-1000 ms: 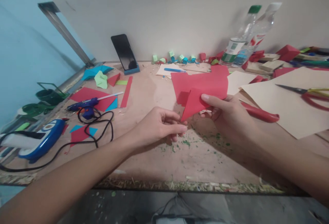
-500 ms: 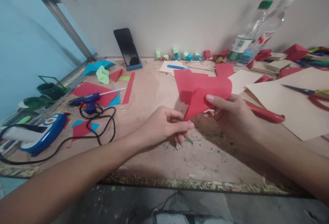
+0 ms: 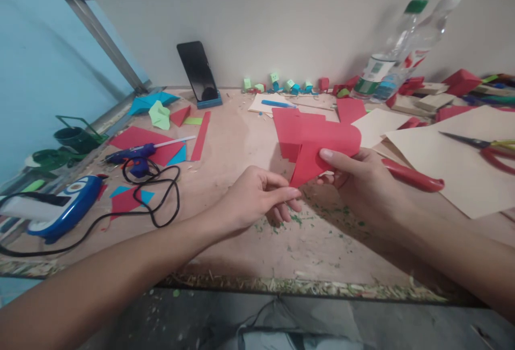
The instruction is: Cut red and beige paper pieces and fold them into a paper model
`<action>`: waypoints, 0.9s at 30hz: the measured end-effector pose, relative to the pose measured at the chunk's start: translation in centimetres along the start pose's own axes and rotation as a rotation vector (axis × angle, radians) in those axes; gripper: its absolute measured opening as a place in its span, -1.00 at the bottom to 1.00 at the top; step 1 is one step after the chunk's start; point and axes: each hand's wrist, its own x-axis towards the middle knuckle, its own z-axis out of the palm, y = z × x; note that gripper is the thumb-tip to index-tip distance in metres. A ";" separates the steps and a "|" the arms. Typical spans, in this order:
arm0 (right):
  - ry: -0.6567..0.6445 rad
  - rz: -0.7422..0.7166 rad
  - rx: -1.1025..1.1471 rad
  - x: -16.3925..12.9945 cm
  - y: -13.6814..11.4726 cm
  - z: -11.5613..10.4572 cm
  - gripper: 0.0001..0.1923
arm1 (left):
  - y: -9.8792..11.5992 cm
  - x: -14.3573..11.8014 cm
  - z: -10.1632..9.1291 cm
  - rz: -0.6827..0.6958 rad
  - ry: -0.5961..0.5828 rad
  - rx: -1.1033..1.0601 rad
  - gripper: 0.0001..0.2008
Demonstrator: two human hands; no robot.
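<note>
L hand (image 3: 259, 200) & R hand (image 3: 368, 178) both on the red paper sheet (image 3: 317, 138), which is held up over the R-of-centre part of the tabletop (image 3: 225, 251), btwn its front & back edges. Sheet is folded over on itself: bend curves round at its R end, flap slants down-L to a sharp tip.

Key relation: that tip lies right at the L fingertips, thumb & index closed to a narrow pinch w/ the tip btwn them; how firm, can't tell. Other L fingers loosely curled below. Rest of sheet runs up & R from the pinch, long axis approx. parallel to the back edge. L hand nearest the tip; R hand nearest the bend, its thumb pressed flat on the flap, fingers mostly hidden underneath, so sheet is clamped there.

Nearby: red tool handle (image 3: 414, 175) just R of R hand; scissors (image 3: 483, 146) on the beige paper (image 3: 454, 176) twd the R edge; hot glue gun (image 3: 134, 154) well apart, twd L edge. Green scraps (image 3: 298, 217) on tabletop, front-edge side of L fingers.
</note>
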 end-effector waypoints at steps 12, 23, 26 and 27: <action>-0.074 -0.072 -0.095 0.0 1.6 -0.7 -0.78 | -0.2 0.1 0.1 0.004 0.007 -0.062 -0.71; -0.088 -0.074 -0.179 0.0 1.6 -0.7 -0.78 | -0.1 -0.2 0.2 0.086 0.065 -0.005 -0.77; -0.124 -0.039 -0.245 -0.3 1.0 -0.2 -0.75 | -0.2 -0.3 0.1 0.242 0.180 0.075 -0.75; -0.133 -0.029 -0.258 -0.3 0.8 0.0 -0.75 | -0.2 -0.3 0.1 0.276 0.213 0.074 -0.76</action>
